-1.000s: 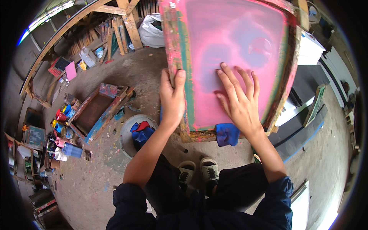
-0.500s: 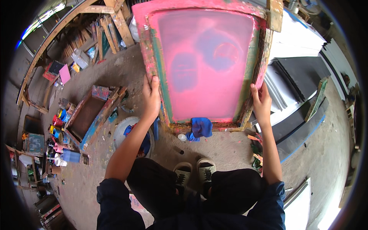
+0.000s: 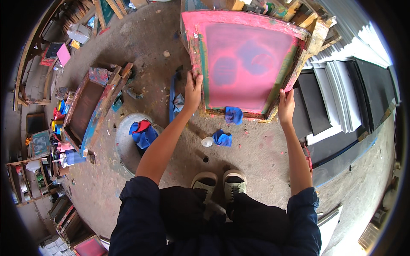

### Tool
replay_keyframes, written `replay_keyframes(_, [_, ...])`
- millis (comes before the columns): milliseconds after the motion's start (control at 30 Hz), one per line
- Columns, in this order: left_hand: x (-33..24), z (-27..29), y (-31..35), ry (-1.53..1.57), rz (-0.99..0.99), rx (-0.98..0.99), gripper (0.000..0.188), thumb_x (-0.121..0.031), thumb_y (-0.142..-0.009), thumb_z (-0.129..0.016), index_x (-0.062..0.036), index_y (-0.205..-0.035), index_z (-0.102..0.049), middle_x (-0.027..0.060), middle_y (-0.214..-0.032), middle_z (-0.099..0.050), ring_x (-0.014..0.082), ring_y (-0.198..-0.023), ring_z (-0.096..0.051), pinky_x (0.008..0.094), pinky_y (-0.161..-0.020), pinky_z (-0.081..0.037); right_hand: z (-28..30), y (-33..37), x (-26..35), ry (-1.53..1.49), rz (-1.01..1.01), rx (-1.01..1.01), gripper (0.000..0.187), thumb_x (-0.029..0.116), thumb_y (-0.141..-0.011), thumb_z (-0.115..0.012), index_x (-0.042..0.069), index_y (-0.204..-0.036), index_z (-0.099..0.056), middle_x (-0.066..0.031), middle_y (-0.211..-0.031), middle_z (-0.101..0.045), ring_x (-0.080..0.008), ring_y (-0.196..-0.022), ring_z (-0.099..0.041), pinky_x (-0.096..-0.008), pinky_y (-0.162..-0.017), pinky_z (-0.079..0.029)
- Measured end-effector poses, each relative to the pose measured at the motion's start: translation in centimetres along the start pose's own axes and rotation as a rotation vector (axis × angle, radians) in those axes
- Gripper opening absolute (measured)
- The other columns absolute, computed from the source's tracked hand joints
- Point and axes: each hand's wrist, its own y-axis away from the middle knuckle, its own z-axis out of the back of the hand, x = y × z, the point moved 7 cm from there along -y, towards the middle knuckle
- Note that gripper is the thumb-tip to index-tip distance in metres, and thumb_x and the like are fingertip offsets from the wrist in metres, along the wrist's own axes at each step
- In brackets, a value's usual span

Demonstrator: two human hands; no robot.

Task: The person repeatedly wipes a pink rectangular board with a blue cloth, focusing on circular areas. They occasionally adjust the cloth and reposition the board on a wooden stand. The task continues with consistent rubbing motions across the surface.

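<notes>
A wooden screen-printing frame (image 3: 239, 64), its mesh pink with bluish-grey rounded shapes, is held out in front of me. My left hand (image 3: 194, 91) is closed on its left side, thumb along the edge. On the right side my right hand (image 3: 286, 106) grips near the lower corner. A blue cloth (image 3: 233, 115) lies over the frame's bottom bar. Below it on the floor are a second blue cloth (image 3: 222, 138) and a small white container (image 3: 207, 141). The fingers behind the frame are partly hidden.
Left of my arm stands a round tub (image 3: 124, 147) with blue and red cloths (image 3: 143, 132). Beyond it sits a wooden trough-like frame (image 3: 90, 106) beside several paint pots (image 3: 60, 115). Stacked black and white sheets (image 3: 333, 102) lie at right. More wooden frames (image 3: 294, 10) are at the top.
The screen frame now appears smaller and a little further right, with both hands still on it. The second cloth and the tub's contents are more visible; the whole view has shifted.
</notes>
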Motion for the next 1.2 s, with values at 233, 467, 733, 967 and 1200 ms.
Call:
replay_keyframes(233, [1.9, 0.3, 1.1, -0.003, 0.019, -0.023, 0.038, -0.035, -0.094, -0.049, -0.0017, -0.11, -0.045, 0.0072, -0.089, -0.052, 0.0165, -0.082, -0.048, 0.0298, -0.079, -0.04, -1.3, 0.4, -2.3, 0.049, -0.069, 0.026, 0.025, 0.018, -0.094, -0.05, -0.002, -0.108, -0.047, -0.0189, -0.081, -0.058, -0.0284, -0.07, -0.056, -0.0361, -0.068, -0.044])
replay_keyframes(467, [2.1, 1.8, 1.8, -0.052, -0.05, 0.021, 0.052, -0.035, -0.094, -0.05, 0.0004, -0.128, -0.033, 0.0147, -0.117, -0.043, 0.0226, -0.111, -0.044, 0.0346, -0.095, -0.034, 0.5, 2.7, 1.8, 0.216, 0.269, -0.275, 0.031, 0.019, -0.087, -0.061, 0.001, -0.11, -0.049, -0.0144, -0.101, -0.048, -0.0249, -0.086, -0.048, -0.0353, -0.078, -0.041])
replay_keyframes(733, [4.1, 5.7, 12.8, -0.347, 0.089, 0.2, 0.042, -0.026, -0.09, -0.055, -0.0015, -0.122, -0.043, 0.015, -0.118, -0.043, 0.0276, -0.112, -0.042, 0.0378, -0.096, -0.032, -10.8, 11.8, -0.1, 0.17, 0.31, 0.328, 0.03, 0.008, -0.076, -0.068, 0.0, -0.096, -0.047, -0.0138, -0.092, -0.054, -0.031, -0.091, -0.049, -0.041, -0.082, -0.04])
replay_keyframes(967, [-0.6, 5.9, 14.2, -0.509, -0.054, 0.299, 0.03, -0.016, -0.086, -0.058, -0.0048, -0.114, -0.051, 0.0138, -0.106, -0.047, 0.0281, -0.106, -0.043, 0.0363, -0.092, -0.034, -10.9, 10.9, -3.7, 0.041, -0.038, 0.254, 0.026, 0.003, -0.075, -0.067, 0.002, -0.093, -0.048, -0.0103, -0.083, -0.057, -0.0255, -0.081, -0.057, -0.0377, -0.074, -0.046])
replay_keyframes(1200, [-8.6, 3.9, 10.9, -0.288, -0.101, 0.333, 0.019, -0.009, -0.084, -0.059, -0.0061, -0.103, -0.059, 0.0106, -0.104, -0.051, 0.0259, -0.097, -0.052, 0.0335, -0.085, -0.041, -3.2, 9.0, 10.0, -0.318, 0.041, 0.291, 0.023, -0.002, -0.081, -0.064, 0.003, -0.095, -0.047, -0.0037, -0.084, -0.054, -0.0097, -0.077, -0.057, -0.0236, -0.071, -0.047])
